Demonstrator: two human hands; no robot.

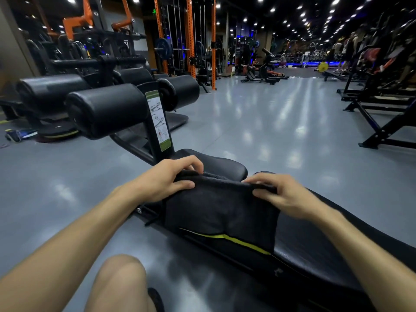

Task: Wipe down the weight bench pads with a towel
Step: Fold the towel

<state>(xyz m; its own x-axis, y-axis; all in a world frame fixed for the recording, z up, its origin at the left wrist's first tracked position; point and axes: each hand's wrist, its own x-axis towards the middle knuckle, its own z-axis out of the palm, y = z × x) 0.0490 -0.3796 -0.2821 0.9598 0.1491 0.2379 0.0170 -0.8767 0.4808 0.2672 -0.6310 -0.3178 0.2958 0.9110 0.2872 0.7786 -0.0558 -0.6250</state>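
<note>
The left hand (167, 179) reaches in from the lower left, forearm stretched low over the floor, and pinches the near-left corner of the towel's (221, 210) top edge: thumb underneath, fingers curled over the hem. The towel, dark with a yellow stripe near its lower edge, drapes across the bench (315, 242), just behind the seat pad (221, 163), hanging down the near side. It looks soft, light and limp, so it probably folds and bunches rather than sliding flat; holding it at two spread corners of one edge seems the sensible grip, keeping it taut over the pad. The pads look smooth and slick, likely letting cloth glide with little pressure. The right hand (278, 194) comes in from the lower right, wrist bent down, fingers curled and pinching the opposite corner of the same edge, slightly blurred.
</note>
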